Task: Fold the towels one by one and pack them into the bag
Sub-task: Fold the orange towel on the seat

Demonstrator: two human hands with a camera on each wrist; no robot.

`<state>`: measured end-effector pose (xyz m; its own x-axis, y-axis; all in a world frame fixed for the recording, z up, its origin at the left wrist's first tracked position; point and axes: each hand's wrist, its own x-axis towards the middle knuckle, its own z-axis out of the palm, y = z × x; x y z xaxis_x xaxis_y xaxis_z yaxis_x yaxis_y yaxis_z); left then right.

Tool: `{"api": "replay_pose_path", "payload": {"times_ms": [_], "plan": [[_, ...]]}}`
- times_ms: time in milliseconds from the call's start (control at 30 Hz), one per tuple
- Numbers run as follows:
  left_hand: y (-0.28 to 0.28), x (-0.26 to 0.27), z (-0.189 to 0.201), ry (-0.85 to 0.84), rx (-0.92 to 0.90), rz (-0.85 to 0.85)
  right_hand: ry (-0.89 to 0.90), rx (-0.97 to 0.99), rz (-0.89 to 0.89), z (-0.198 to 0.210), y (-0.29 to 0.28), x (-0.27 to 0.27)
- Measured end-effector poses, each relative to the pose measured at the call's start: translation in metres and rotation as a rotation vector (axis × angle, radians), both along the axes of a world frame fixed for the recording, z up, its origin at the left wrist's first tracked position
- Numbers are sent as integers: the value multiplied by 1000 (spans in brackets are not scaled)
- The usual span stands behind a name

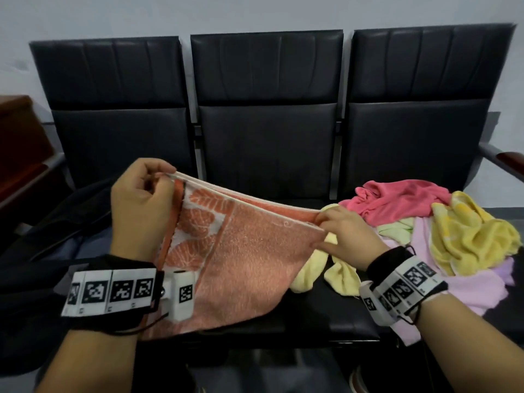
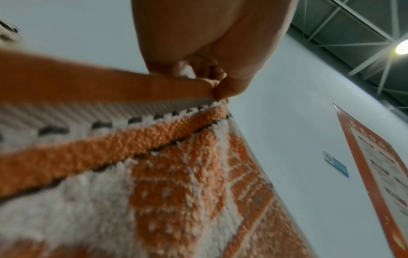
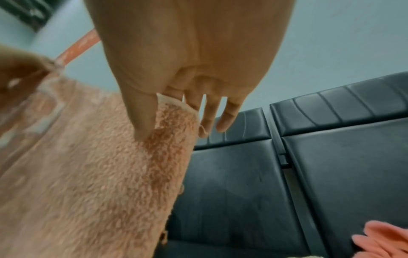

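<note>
An orange towel (image 1: 249,256) with a white leaf pattern hangs doubled over the middle seat, its two top edges held together. My left hand (image 1: 141,199) pinches the left corners of the orange towel (image 2: 154,174); curled fingers (image 2: 209,69) show in the left wrist view. My right hand (image 1: 343,231) pinches the right corners of the orange towel (image 3: 88,174) between thumb (image 3: 141,118) and forefinger, the other fingers straight. A dark bag (image 1: 56,228) lies on the left seat, mostly hidden behind my left arm.
A heap of loose towels lies on the right seat: pink (image 1: 397,199), yellow (image 1: 470,231), lilac (image 1: 465,287), pale yellow (image 1: 314,268). The black three-seat bench (image 1: 266,131) has armrests at both ends. A brown cabinet (image 1: 19,137) stands at far left.
</note>
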<state>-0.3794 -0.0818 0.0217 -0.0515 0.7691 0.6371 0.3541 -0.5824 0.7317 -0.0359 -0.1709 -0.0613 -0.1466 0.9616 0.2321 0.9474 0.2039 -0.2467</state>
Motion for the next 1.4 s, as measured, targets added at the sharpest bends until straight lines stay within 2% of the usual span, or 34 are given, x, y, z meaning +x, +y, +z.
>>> {"api": "replay_pose_path", "payload": {"times_ms": [100,267,400,500,700,900,967,1100,1200,1400], "plan": [[8,-13,-2,-3,-17,47,210,174,-22,24,-1,5],[18,-23,-6,-14,-11,78,478,325,-71,60,-4,0],[21,-22,-3,-29,-19,100,519,441,-80,78,-7,-7],[21,-22,5,-42,-8,127,526,450,-97,92,-10,-7],[15,-26,15,-56,0,133,750,416,-86,104,-27,-1],[5,-25,19,-62,40,109,740,517,-67,112,-30,5],[10,-24,15,-49,18,104,679,516,-100,111,-22,8],[36,-17,-6,35,-134,119,614,449,-245,94,11,12],[58,-10,-14,46,-251,111,730,345,-306,86,36,7],[73,-20,15,-39,-52,122,849,533,-150,115,42,3]]}}
